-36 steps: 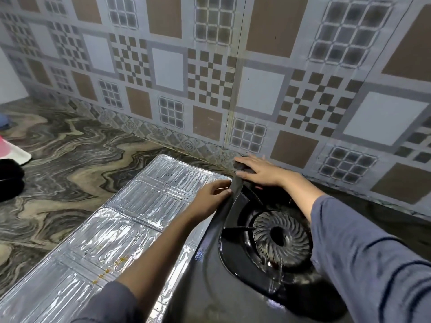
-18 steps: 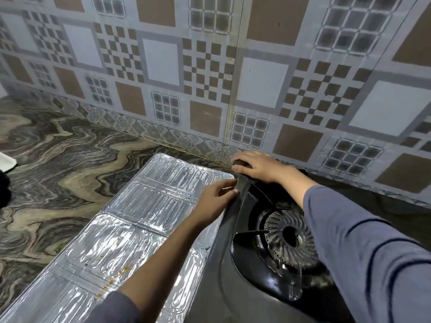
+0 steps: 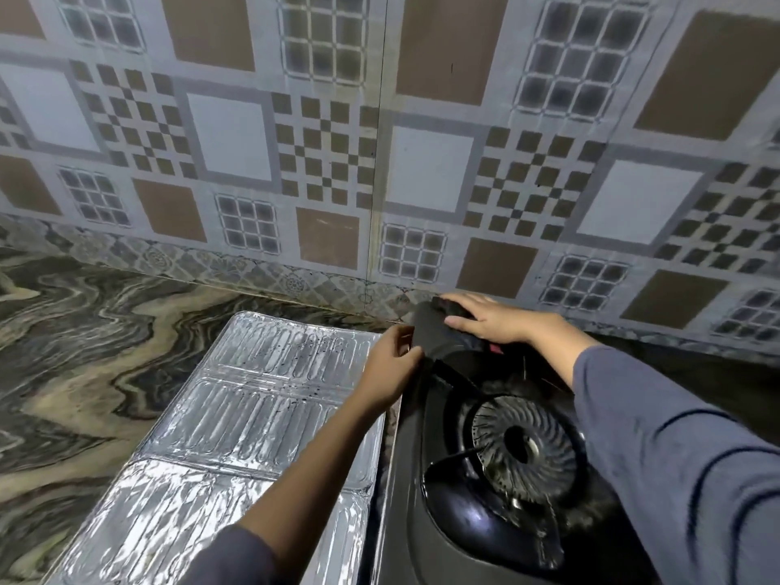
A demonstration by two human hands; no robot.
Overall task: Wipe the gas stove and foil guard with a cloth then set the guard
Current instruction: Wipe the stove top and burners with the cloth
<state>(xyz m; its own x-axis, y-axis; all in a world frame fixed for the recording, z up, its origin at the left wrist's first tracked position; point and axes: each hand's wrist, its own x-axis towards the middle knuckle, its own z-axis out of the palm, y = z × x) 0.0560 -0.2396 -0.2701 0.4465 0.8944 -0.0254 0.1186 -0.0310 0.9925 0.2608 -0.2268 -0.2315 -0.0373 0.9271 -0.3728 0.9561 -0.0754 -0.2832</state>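
Note:
A black gas stove (image 3: 415, 525) with a round burner (image 3: 523, 447) stands at the lower right, its far-left corner close to the wall. The silver foil guard (image 3: 261, 407) lies flat on the counter along the stove's left side. My left hand (image 3: 386, 377) is curled over the stove's left edge near the far corner, above the foil. My right hand (image 3: 489, 318) rests palm-down on that corner, pressing what looks like a dark cloth (image 3: 443, 308); a small red patch shows under the wrist.
A patterned tiled wall (image 3: 380, 162) rises right behind the stove. The marbled stone counter (image 3: 84, 352) stretches to the left of the foil. My right sleeve hides the stove's right side.
Both hands have crept toward the stove's far-left corner and the wall. My view has shifted right, so the objects at the left edge are gone.

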